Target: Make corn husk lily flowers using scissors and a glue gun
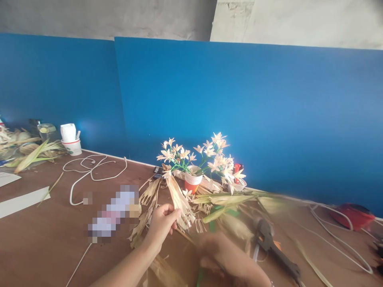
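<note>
My left hand [164,223] is closed in a pinch in front of a fringed dry corn husk [178,199]. A thin brown stick [185,236] runs from its fingertips toward my right hand [221,255]. Motion smears the right hand, so its fingers and anything in them are unclear. Beyond the hands, pale husk flowers [218,161] on green stems stand in a red and white paper cup [193,180]. To the right of my right hand lies a dark glue gun [273,245].
Dry husk strips [151,195] and greener leaves [221,199] litter the table [44,251]. At left are a white cable [89,171], a blurred-out phone-like object [113,217] and a white cup [72,146]. A red object [351,217] lies at right, before a blue partition [239,99].
</note>
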A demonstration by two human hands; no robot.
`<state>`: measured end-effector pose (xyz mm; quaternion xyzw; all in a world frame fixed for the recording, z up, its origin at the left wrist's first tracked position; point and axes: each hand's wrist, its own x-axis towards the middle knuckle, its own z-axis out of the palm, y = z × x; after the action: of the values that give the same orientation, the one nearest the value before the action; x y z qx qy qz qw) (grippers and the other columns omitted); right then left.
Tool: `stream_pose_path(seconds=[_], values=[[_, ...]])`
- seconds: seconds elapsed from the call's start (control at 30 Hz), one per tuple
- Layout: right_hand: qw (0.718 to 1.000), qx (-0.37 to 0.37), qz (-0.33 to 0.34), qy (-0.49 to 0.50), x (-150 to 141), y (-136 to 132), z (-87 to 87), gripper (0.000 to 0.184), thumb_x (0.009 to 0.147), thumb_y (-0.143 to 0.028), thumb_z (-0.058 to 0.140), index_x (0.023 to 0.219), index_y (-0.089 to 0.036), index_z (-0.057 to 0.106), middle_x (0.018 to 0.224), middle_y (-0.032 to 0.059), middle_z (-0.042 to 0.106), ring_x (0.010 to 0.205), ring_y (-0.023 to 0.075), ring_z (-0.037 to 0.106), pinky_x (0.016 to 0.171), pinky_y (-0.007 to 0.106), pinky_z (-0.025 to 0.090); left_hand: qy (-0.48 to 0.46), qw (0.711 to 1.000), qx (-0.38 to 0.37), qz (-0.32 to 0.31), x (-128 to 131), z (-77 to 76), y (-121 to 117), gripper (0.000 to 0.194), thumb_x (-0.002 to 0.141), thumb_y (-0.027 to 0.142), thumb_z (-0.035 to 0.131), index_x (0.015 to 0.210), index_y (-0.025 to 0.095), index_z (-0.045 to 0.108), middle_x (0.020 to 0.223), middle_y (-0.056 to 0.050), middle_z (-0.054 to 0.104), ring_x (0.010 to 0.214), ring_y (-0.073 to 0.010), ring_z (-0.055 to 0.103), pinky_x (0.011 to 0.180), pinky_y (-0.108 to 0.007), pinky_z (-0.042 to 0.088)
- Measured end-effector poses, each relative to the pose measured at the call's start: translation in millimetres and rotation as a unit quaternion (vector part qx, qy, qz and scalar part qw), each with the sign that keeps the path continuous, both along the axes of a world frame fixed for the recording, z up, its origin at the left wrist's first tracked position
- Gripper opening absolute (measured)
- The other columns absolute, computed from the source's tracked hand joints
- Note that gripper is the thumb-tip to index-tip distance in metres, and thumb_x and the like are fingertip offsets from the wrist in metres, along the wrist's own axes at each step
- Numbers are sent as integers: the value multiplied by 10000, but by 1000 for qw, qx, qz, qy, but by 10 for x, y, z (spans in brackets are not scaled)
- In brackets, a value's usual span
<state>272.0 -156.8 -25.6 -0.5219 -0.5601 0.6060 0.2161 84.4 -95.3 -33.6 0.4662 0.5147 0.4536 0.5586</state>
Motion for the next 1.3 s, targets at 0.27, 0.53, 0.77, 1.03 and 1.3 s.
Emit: stream_pose_path(seconds=[0.27,0.53,0.77,1.03,1.3], values=[[999,32,5,-11,15,-9,44,229,606,-315,713,747,-143,661,625,-17,592,553,94,490,490,182,348,-2,1000,1,-1,-3,12,-17,269,641,378,652,532,185,499,376,49,473,360,-80,404,344,-166,287],[998,45,15,-47,23,0,114,178,605,-227,697,752,-141,648,656,-13,586,533,85,460,462,176,322,8,1000,-1,-5,-24,12,-4,288,659,416,646,551,167,550,387,40,497,350,-71,394,366,-174,284],[999,31,1,-36,6,2,150,149,634,-270,676,684,-150,601,539,-47,507,439,60,378,394,173,239,-6,1000,7,-11,-16,12,-2,321,663,441,638,530,162,553,393,28,523,319,-63,382,371,-185,267],[998,21,0,-52,-20,-4,140,108,618,-201,660,694,-158,597,548,-56,518,425,60,391,390,173,262,7,1000,7,-18,-11,-13,-12,305,664,423,652,541,161,557,387,41,501,326,-59,372,364,-176,249],[997,49,4,-57,-15,-3,192,97,614,-143,650,689,-150,589,592,-44,541,491,66,422,431,169,284,9,1000,6,-11,-14,18,-11,307,668,436,624,546,164,550,398,34,513,325,-61,369,375,-186,248]])
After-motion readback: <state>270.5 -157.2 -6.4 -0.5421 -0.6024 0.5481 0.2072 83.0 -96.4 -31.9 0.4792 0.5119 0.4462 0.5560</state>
